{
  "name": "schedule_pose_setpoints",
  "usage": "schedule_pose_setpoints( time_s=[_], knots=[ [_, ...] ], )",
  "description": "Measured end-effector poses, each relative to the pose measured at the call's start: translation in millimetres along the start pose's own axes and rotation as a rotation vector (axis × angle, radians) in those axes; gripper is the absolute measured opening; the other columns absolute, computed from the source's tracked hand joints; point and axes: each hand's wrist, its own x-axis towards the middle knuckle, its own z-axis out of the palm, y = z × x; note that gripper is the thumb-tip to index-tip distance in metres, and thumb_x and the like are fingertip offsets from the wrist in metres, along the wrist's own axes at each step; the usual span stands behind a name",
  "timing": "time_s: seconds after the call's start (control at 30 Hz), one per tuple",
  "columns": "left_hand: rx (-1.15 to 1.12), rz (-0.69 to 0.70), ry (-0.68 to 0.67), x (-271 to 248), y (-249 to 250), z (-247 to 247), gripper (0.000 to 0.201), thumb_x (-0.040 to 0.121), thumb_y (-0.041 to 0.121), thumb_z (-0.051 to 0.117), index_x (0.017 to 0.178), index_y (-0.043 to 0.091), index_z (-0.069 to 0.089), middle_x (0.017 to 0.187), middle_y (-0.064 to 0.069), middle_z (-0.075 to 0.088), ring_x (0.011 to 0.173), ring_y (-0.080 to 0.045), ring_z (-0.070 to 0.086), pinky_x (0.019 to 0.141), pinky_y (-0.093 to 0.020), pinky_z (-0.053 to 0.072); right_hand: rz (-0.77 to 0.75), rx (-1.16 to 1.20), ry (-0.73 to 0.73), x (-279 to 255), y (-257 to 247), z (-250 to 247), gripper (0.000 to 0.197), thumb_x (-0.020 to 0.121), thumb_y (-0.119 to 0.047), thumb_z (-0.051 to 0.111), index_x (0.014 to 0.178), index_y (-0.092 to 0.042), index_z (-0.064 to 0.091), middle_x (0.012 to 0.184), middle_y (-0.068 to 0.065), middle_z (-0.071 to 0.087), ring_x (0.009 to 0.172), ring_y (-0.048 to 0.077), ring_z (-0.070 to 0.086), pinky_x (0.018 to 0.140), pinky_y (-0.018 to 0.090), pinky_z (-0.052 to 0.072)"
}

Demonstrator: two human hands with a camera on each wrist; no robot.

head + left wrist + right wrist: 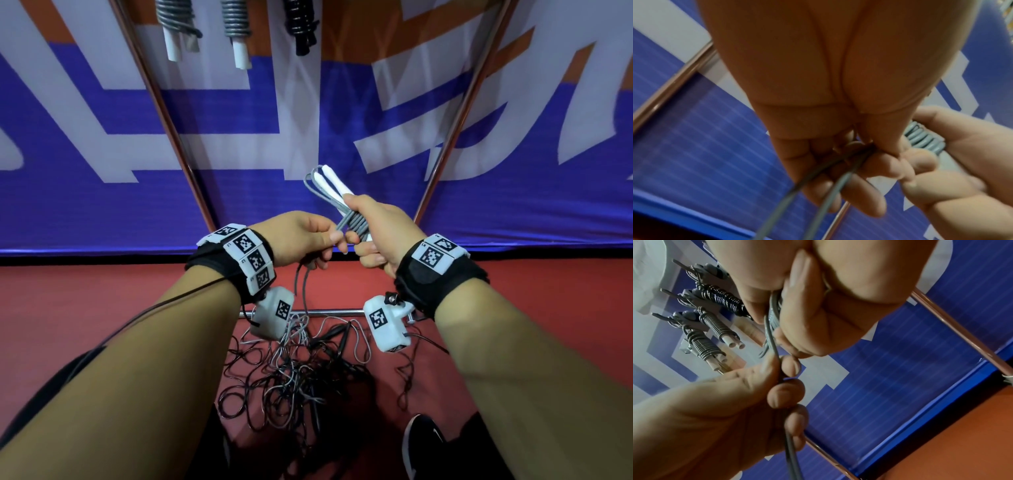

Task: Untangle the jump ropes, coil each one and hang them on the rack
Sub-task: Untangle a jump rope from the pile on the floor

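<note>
My right hand [371, 233] grips a grey jump rope bundle [352, 224] by its two white handles [330, 183], with several turns of cord wound round them. My left hand [308, 236] pinches the loose grey cord [303, 284] just beside the windings; in the left wrist view the cord [818, 186] runs down out of the fingers. Two grey coiled ropes [178, 24] and a black one [301, 24] hang from the rack at the top. In the right wrist view those coils [715, 324] show on their pegs. A tangled heap of grey and black ropes [301, 380] lies on the floor.
A blue, white and orange banner [102, 137] stands behind the rack's copper-coloured poles [164, 113]. A metal base bar [335, 311] crosses the red floor [102, 291]. My black shoe [423, 442] stands at the lower right of the heap.
</note>
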Motion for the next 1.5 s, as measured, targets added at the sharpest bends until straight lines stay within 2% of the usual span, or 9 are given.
schedule_pose_setpoints(
  time_s=[0.2, 0.4, 0.53, 0.7, 0.87, 1.13, 1.23, 1.33, 1.5],
  knots=[
    [0.223, -0.113, 0.052, 1, -10, -5, 0.02, 0.107, 0.019, 0.06, 0.105, 0.009, 0.077, 0.079, -0.001, 0.073, 0.076, -0.011, 0.072, 0.085, -0.037, 0.059, -0.026, 0.086, -0.11, -5, -4, -2, 0.034, 0.099, -0.051, 0.07, 0.114, -0.02, 0.065, 0.07, 0.004, 0.051, 0.05, 0.012, 0.021, 0.042, 0.021, 0.016],
    [0.274, -0.058, 0.22, -5, -4, -10, 0.012, 0.1, 0.025, 0.072, 0.095, 0.017, 0.078, 0.083, 0.0, 0.079, 0.071, -0.006, 0.067, 0.075, -0.021, 0.054, 0.022, -0.076, -0.322, -15, -3, -1, 0.03, 0.105, -0.041, 0.061, 0.106, -0.011, 0.068, 0.068, 0.006, 0.047, 0.046, 0.011, 0.02, 0.041, 0.016, 0.015],
    [0.57, 0.042, 0.157, -7, 1, -29, 0.012, 0.099, 0.015, 0.07, 0.091, 0.008, 0.075, 0.089, -0.011, 0.076, 0.084, -0.031, 0.069, 0.081, -0.042, 0.056, 0.038, -0.112, -0.391, -16, 0, 0, 0.029, 0.1, -0.041, 0.066, 0.107, -0.012, 0.065, 0.069, 0.008, 0.046, 0.045, 0.011, 0.02, 0.041, 0.015, 0.019],
    [0.139, 0.081, 0.219, -20, 10, -39, 0.011, 0.09, -0.001, 0.074, 0.098, 0.004, 0.078, 0.089, -0.005, 0.08, 0.076, -0.009, 0.073, 0.072, -0.022, 0.056, 0.078, -0.398, -0.464, -18, -1, -5, 0.021, 0.098, -0.039, 0.07, 0.102, -0.02, 0.062, 0.067, 0.007, 0.05, 0.047, 0.013, 0.023, 0.046, 0.02, 0.017],
    [0.16, 0.121, 0.185, -21, 15, -35, 0.014, 0.08, 0.001, 0.085, 0.087, 0.01, 0.078, 0.092, -0.002, 0.081, 0.09, -0.016, 0.077, 0.086, -0.03, 0.059, 0.147, -0.573, -0.544, -18, 3, -7, 0.02, 0.101, -0.038, 0.07, 0.111, -0.021, 0.067, 0.07, 0.006, 0.051, 0.048, 0.015, 0.026, 0.046, 0.021, 0.019],
    [0.416, 0.182, 0.205, -17, 23, -19, 0.017, 0.079, 0.013, 0.085, 0.079, 0.025, 0.073, 0.082, 0.008, 0.076, 0.084, -0.017, 0.071, 0.088, -0.046, 0.058, 0.017, -1.035, -0.321, -4, 11, -3, 0.036, 0.093, -0.057, 0.071, 0.106, -0.024, 0.068, 0.066, -0.002, 0.067, 0.048, 0.018, 0.051, 0.043, 0.021, 0.039],
    [0.474, 0.131, 0.229, -15, 26, -15, 0.015, 0.079, 0.022, 0.087, 0.078, 0.026, 0.072, 0.08, 0.009, 0.075, 0.078, -0.013, 0.071, 0.08, -0.04, 0.06, -0.055, -1.203, -0.143, 4, 16, -3, 0.045, 0.095, -0.063, 0.062, 0.096, -0.019, 0.072, 0.068, -0.002, 0.073, 0.046, 0.013, 0.059, 0.044, 0.02, 0.041],
    [0.56, 0.086, 0.227, -13, 25, -13, 0.017, 0.079, 0.039, 0.089, 0.085, 0.031, 0.075, 0.086, 0.014, 0.075, 0.079, -0.003, 0.068, 0.071, -0.023, 0.055, -0.073, -1.265, 0.072, 14, 21, -7, 0.061, 0.096, -0.069, 0.056, 0.085, -0.012, 0.071, 0.078, 0.007, 0.072, 0.068, 0.025, 0.066, 0.054, 0.031, 0.042],
    [0.521, 0.058, 0.236, -4, 16, -8, 0.021, 0.083, 0.023, 0.086, 0.096, 0.031, 0.073, 0.083, 0.014, 0.072, 0.065, 0.007, 0.063, 0.059, -0.008, 0.044, -0.073, -1.107, 0.238, 19, 20, -10, 0.051, 0.097, -0.058, 0.059, 0.081, -0.01, 0.066, 0.077, 0.007, 0.066, 0.061, 0.022, 0.057, 0.05, 0.031, 0.034]
  ],
)
